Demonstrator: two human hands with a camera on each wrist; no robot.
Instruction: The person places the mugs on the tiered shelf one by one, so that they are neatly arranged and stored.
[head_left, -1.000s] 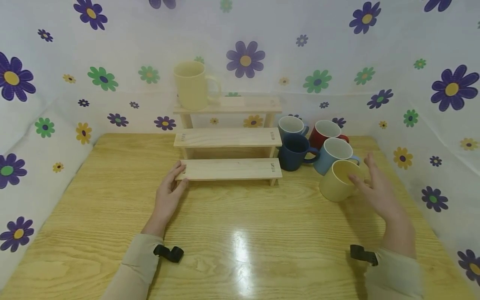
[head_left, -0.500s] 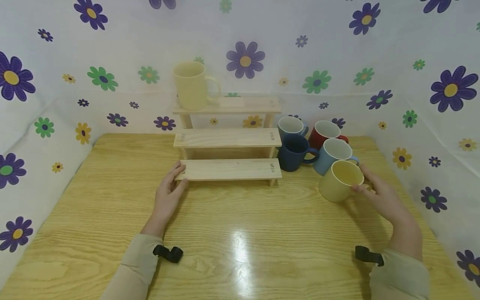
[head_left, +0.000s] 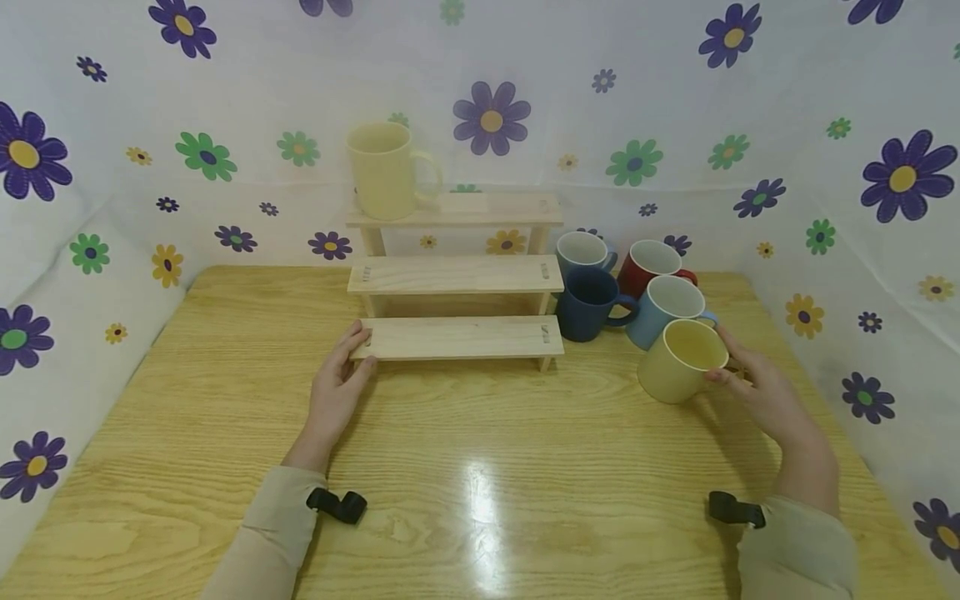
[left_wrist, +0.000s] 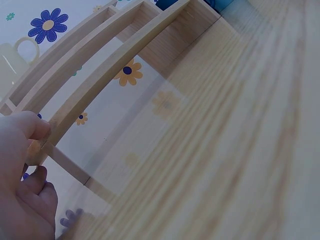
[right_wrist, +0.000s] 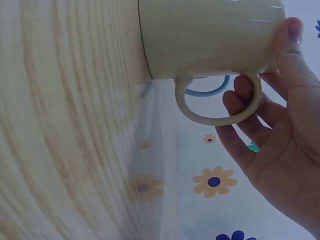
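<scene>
while left hand (head_left: 337, 398) grips rack (head_left: 461, 339), right hand (head_left: 772, 398) holds mug (head_left: 670, 368), curled fingers (right_wrist: 256, 131) clear only in right-wrist view

Nearside, I could pass over the table (head_left: 555, 450); farther back, the rack (head_left: 457, 338), navy mug (head_left: 587, 310) and near mug (head_left: 667, 369) block me.

L fingers (head_left: 351, 340) grip rack (head_left: 457, 275), R fingers (head_left: 738, 350) hold front yel. mug (head_left: 667, 371).

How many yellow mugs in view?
2: the farther yellow mug stands on the top shelf; the nearer yellow mug sits on the table, held by the right hand.
</scene>
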